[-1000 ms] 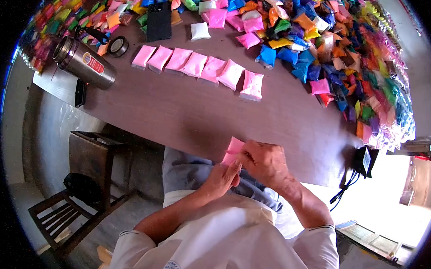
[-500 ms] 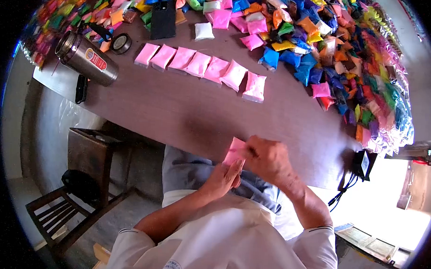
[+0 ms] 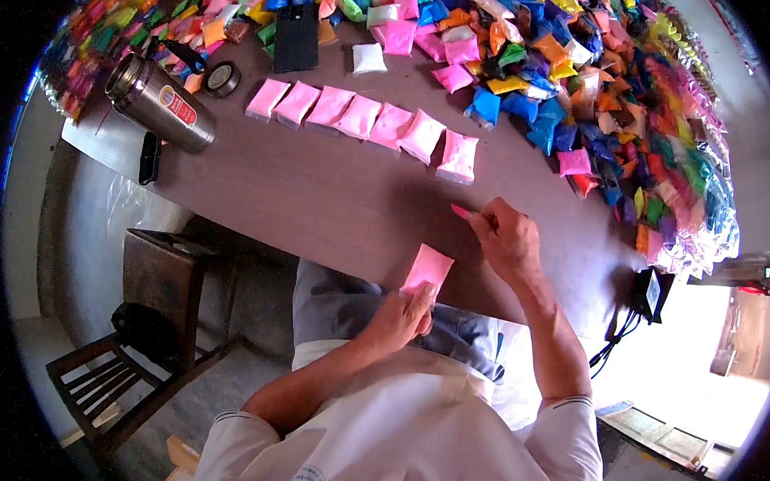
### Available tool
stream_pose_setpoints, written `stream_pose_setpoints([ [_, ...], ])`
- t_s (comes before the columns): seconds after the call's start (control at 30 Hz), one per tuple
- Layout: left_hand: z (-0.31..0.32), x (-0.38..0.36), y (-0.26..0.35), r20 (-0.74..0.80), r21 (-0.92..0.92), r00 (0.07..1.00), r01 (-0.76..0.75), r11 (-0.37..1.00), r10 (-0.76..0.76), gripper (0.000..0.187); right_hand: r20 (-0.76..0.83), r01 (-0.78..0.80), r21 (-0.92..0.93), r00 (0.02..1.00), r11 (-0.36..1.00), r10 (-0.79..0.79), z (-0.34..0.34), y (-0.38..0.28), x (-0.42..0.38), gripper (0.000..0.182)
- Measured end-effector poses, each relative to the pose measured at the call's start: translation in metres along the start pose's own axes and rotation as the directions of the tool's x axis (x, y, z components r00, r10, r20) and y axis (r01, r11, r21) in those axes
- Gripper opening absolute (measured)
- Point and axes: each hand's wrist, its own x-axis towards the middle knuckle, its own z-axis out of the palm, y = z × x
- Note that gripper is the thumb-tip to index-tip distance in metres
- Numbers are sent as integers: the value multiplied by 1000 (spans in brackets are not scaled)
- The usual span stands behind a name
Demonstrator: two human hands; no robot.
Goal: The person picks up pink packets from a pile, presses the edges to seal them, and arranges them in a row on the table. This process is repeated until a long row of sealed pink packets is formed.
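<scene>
Pink powder packet [image 3: 427, 268] sat pinched in the left hand [image 3: 399, 313] at the desk [image 3: 319, 196] edge; right hand [image 3: 508, 236], well apart, pinched a pink strip [image 3: 462, 212]. Flask [image 3: 161, 104] label unreadable.

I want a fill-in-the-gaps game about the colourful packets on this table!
1. The left hand holds a packet coloured ____.
2. The right hand pinches a small pink strip above the brown ____.
3. The neat row of pink packets on the table has ____ packets.
4. The steel flask lies on its ____.

Missing words: pink; table; seven; side
</scene>
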Motion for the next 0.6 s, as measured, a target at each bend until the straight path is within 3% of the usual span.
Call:
stream_pose_setpoints([
  [0.03, 0, -1, 1, 0, -14, 1000, 6, 1000, -6, 49, 0, 3, -1, 1000, 1000, -3, -2, -3, -3, 18],
  [0.13, -1, 3, -14, 34, -87, 998, 57, 995, -55, 51, 134, 146, 241, 974, 960, -181, -3, -8, -34, 18],
  [0.17, -2, 4, -15, 33, -88, 998, 56, 995, -53, 51, 135, 147, 240, 974, 960, -183, -1, -11, -42, 18],
  [0.23, -4, 3, -18, 53, -14, 997, 51, 999, -50, 52, 159, 321, 108, 929, 941, -335, 4, -15, -54, 18],
  [0.47, 0, 3, -2, 71, -75, 996, 51, 996, -45, 49, 108, 269, 3, 958, 963, -267, 9, -8, -41, 21],
  [0.6, 2, 1, -5, 3, -132, 999, 38, 991, -38, 46, 111, 208, -58, 973, 977, -200, 5, -9, -35, 20],
])
